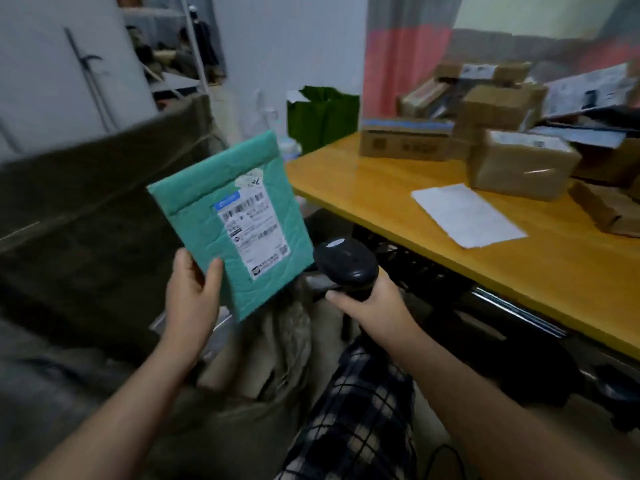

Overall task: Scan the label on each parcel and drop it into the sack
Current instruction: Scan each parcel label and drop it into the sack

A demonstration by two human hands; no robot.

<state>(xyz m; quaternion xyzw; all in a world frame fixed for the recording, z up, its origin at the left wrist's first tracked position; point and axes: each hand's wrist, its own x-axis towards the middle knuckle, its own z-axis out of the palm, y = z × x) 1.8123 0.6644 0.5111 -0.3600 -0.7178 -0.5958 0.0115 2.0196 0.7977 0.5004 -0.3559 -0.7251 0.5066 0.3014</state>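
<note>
My left hand [194, 292] grips the lower left corner of a teal padded mailer [204, 209], thumb on its front. The mailer is held up and tilted, its white shipping label [254, 230] facing me. My right hand [370, 303] holds the handle of a black barcode scanner [346, 263], whose head sits just right of the mailer's lower edge. Below both hands lies a beige sack [277, 344] with crumpled folds; its opening is partly hidden by the mailer and my arms.
A yellow wooden table [467, 258] at the right carries several cardboard parcels [519, 164] and a white sheet of paper [467, 213]. A green bag [322, 116] stands behind the table's corner. A dark olive surface [86, 202] fills the left side. My plaid-clad leg [363, 410] is below.
</note>
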